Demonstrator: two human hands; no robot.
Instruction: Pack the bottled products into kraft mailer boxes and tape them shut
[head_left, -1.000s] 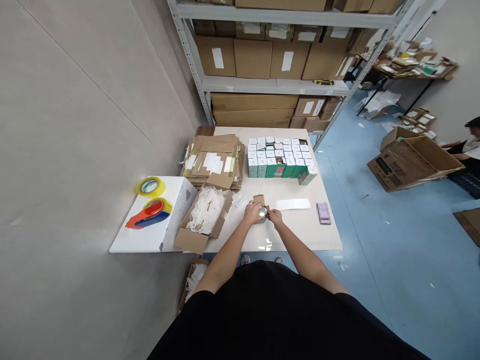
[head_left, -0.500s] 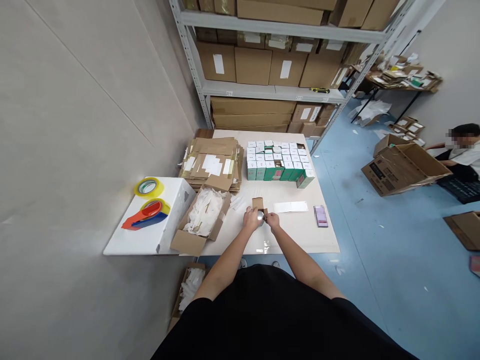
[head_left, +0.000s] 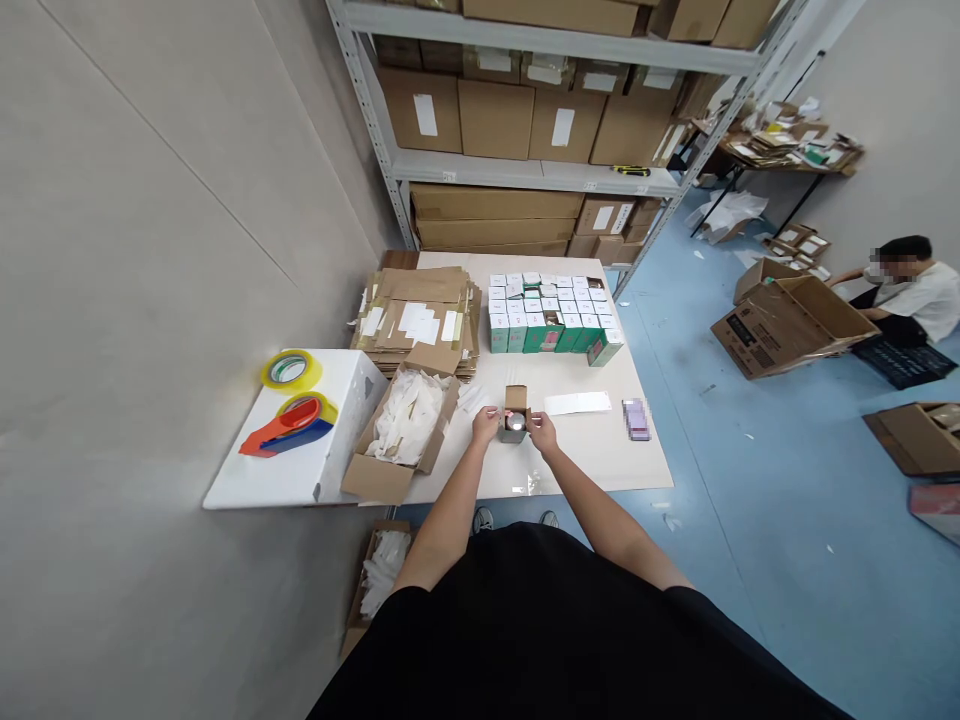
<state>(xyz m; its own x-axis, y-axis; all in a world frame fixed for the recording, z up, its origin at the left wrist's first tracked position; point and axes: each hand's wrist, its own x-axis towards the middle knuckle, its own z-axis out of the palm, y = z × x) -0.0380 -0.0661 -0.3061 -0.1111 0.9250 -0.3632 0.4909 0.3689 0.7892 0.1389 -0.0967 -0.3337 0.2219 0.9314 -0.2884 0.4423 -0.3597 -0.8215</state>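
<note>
A small open cardboard box (head_left: pixel 514 437) stands upright on the table in front of me, its back flap raised. Inside its mouth sits a round, shiny silver thing (head_left: pixel 516 422) whose kind I cannot make out. At the box's left edge, my left hand (head_left: pixel 486 426) pinches a side flap. My right hand (head_left: pixel 543 432) has its fingers closed on the flap at the right edge. Behind them stand rows of small white and green boxes (head_left: pixel 556 318), some with open tops. A white strip (head_left: pixel 577 403) lies to the right, near a purple pack (head_left: pixel 636 420).
To the left are flattened cardboard (head_left: pixel 420 290), a carton of white packing material (head_left: pixel 405 415) and a white block (head_left: pixel 247 475) bearing yellow tape (head_left: pixel 291 370) and a red-blue tape dispenser (head_left: pixel 289 430). Shelving (head_left: pixel 525 170) rises behind. A person (head_left: pixel 907 290) sits at right by a large carton (head_left: pixel 780 330).
My left hand has moved off the silver thing to the box's left edge. More of the box and the silver thing now shows. The view has shifted slightly.
</note>
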